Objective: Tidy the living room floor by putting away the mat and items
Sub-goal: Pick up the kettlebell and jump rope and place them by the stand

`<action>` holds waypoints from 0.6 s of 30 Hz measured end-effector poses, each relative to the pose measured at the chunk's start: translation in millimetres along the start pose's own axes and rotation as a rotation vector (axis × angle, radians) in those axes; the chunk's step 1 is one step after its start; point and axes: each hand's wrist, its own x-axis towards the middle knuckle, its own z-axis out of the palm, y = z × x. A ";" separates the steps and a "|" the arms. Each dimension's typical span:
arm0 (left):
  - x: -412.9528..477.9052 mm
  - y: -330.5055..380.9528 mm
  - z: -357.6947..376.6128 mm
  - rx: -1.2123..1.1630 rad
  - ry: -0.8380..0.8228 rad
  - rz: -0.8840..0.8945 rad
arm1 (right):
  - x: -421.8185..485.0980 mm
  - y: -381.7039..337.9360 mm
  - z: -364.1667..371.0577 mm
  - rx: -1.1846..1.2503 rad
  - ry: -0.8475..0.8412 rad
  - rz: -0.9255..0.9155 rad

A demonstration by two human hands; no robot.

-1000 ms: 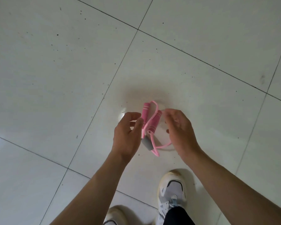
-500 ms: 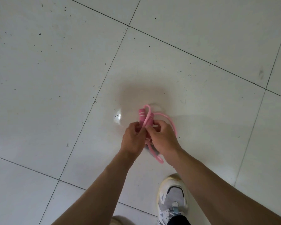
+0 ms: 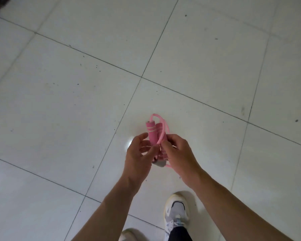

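Moved since half a second ago: both hands have drawn slightly apart, and the two handles now stand further out beyond the fingertips; the cord loop that bulged past the right knuckles is gathered closer to the handles.

Item: jump rope [image 3: 151, 134], pink. Two foam handles with pale stripes, side by side, upright between the two sets of fingers. Thin cord arches over the handle tops and runs down to the right fingertips. Grey handle end shows below the fingers, between the wrists.

Left hand [image 3: 137, 159]: fingers curled against the left side of the handles, holding them; uppermost digit lifted apart from the rest. Firmness of hold cannot be told.

Right hand [image 3: 180, 158]: thumb and fingertips pinched together on cord and handle at the right side.

Surroundings: tiled floor [image 3: 59, 101], pale with dark joints and specks, beneath the hands. White and grey shoe [image 3: 176, 211] below the right wrist; second shoe toe [image 3: 129, 234] at the bottom edge.
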 end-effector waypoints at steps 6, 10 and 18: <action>-77.2 136.9 -14.6 0.058 -0.018 0.149 | -80.0 -127.6 -24.6 0.004 -0.005 -0.105; -140.6 231.6 -30.9 0.058 0.024 0.210 | -150.0 -222.0 -43.2 0.065 -0.034 -0.157; -275.7 403.8 -65.5 -0.063 0.035 0.248 | -299.2 -381.4 -59.3 0.083 -0.030 -0.301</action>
